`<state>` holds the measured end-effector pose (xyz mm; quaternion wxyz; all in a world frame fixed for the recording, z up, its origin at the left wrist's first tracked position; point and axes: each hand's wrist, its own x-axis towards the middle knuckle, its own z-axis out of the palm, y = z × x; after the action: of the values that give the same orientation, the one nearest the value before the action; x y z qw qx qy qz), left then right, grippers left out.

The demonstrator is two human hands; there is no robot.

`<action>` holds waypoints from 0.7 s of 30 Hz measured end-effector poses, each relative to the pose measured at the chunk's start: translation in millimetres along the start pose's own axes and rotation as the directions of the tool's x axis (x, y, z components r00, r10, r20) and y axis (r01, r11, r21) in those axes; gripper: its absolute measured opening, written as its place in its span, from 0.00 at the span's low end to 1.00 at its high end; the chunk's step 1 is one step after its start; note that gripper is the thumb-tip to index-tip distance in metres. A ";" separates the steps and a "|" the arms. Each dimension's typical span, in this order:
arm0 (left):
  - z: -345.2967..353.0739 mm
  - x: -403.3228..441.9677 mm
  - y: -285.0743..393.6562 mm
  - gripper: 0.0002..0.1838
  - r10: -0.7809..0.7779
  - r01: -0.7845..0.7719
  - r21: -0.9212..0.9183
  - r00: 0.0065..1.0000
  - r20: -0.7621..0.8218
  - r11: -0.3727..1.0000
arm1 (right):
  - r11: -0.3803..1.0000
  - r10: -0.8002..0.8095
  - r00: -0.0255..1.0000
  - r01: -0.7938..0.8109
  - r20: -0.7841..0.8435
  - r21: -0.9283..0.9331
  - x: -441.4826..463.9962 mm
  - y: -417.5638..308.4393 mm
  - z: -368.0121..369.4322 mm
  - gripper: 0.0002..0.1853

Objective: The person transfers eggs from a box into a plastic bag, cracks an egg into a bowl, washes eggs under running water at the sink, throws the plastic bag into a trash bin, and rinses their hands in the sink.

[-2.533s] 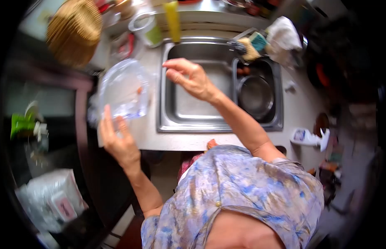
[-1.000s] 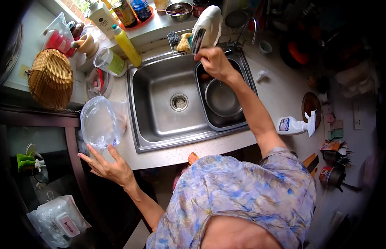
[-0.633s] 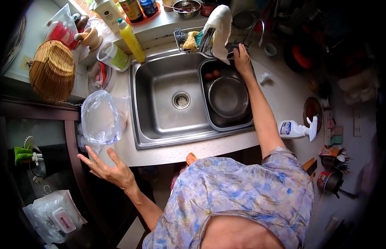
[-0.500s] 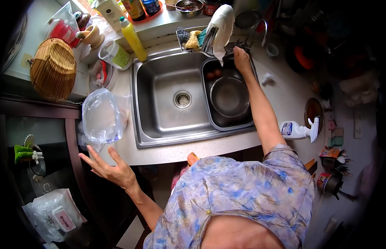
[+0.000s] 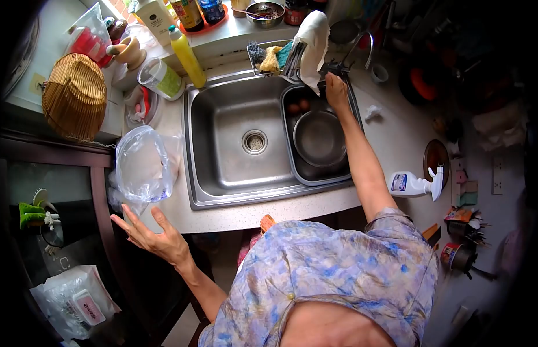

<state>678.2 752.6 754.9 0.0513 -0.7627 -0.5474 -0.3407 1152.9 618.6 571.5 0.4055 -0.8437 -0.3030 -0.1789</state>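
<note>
My left hand (image 5: 156, 237) is held just off the counter's front edge, palm turned up and fingers spread, holding nothing. Beyond its fingertips a clear plastic bag (image 5: 143, 165) stands open-mouthed on the counter. My right hand (image 5: 336, 91) reaches over the back right of the sink, its fingers closed. Whatever they may grip is hidden, beside dark fittings near the faucet (image 5: 370, 43). A white cloth (image 5: 313, 49) hangs just left of that hand. Under the forearm, the smaller basin (image 5: 287, 136) holds a round metal pan (image 5: 319, 139) and two brown eggs (image 5: 299, 106).
The large sink basin (image 5: 223, 156) lies between my hands. A yellow bottle (image 5: 187, 58) and a plastic tub (image 5: 159, 76) stand behind it. Sponges (image 5: 271, 58) sit in a rack at the back. A white spray bottle (image 5: 413, 184) lies on the right counter.
My right hand has drawn slightly back toward me, and the view has shifted a little. The left hand keeps its open pose.
</note>
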 end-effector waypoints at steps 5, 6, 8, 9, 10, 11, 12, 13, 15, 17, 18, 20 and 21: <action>-0.3 -0.3 -0.2 0.28 -0.001 0.001 -0.011 1.000 0.004 1.000 | 1.000 -0.002 1.000 0.002 -0.010 0.000 -3.4 5.1 3.2 0.14; -0.7 -0.9 -0.4 0.28 -0.008 0.008 -0.005 1.000 0.006 1.000 | 1.000 0.004 1.000 -0.004 0.002 -0.009 -2.9 6.1 4.3 0.14; -1.1 -1.4 -1.3 0.28 -0.007 0.007 -0.005 1.000 0.008 1.000 | 1.000 0.012 1.000 -0.011 0.016 -0.019 -4.3 8.4 5.2 0.14; -1.3 -1.5 -1.7 0.28 -0.006 0.006 -0.006 1.000 0.010 1.000 | 1.000 0.017 1.000 -0.017 0.018 -0.015 -5.1 9.2 5.3 0.14; -1.6 -1.5 -2.1 0.28 -0.007 0.007 -0.005 1.000 0.010 1.000 | 1.000 0.022 1.000 -0.022 0.020 -0.010 -5.6 9.6 5.9 0.15; -2.1 -1.9 -2.7 0.28 -0.006 0.006 -0.005 1.000 0.007 1.000 | 1.000 0.020 1.000 -0.020 0.021 -0.009 -5.7 9.6 7.4 0.15; -2.7 -2.8 -3.4 0.28 -0.005 0.005 -0.004 1.000 0.005 1.000 | 1.000 -0.002 0.999 0.001 -0.040 -0.020 -5.4 6.1 7.6 0.15; -3.4 -3.4 -3.9 0.28 -0.006 0.006 -0.002 1.000 0.007 1.000 | 0.999 -0.023 0.995 0.020 -0.100 -0.032 -5.7 2.9 7.3 0.15; -4.0 -3.8 -4.6 0.27 -0.008 0.008 -0.007 1.000 -0.002 1.000 | 0.993 -0.041 0.985 0.023 -0.165 -0.113 -10.9 -27.2 -4.0 0.15; -4.4 -5.5 -6.0 0.27 -0.012 0.012 -0.002 1.000 0.002 1.000 | 0.966 0.103 0.993 -0.115 -0.065 -0.230 -28.2 -64.3 -11.2 0.14; -4.3 -6.3 -6.3 0.27 -0.015 0.015 -0.001 1.000 0.005 1.000 | 0.988 0.153 0.985 -0.154 -0.079 0.000 -42.3 -78.3 -1.8 0.11; -4.8 -7.1 -3.9 0.27 -0.020 0.020 -0.010 1.000 0.014 1.000 | 0.754 0.337 0.896 -0.441 0.290 0.486 -62.0 -89.6 27.9 0.06; -5.7 -7.0 -2.6 0.27 -0.022 0.022 -0.019 1.000 0.020 1.000 | 0.537 0.357 0.807 -0.589 0.470 0.604 -63.6 -102.4 34.3 0.05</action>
<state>672.1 745.4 754.5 0.0347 -0.7605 -0.5528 -0.3388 1039.8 672.4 574.8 0.6888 -0.6778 -0.1615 0.2001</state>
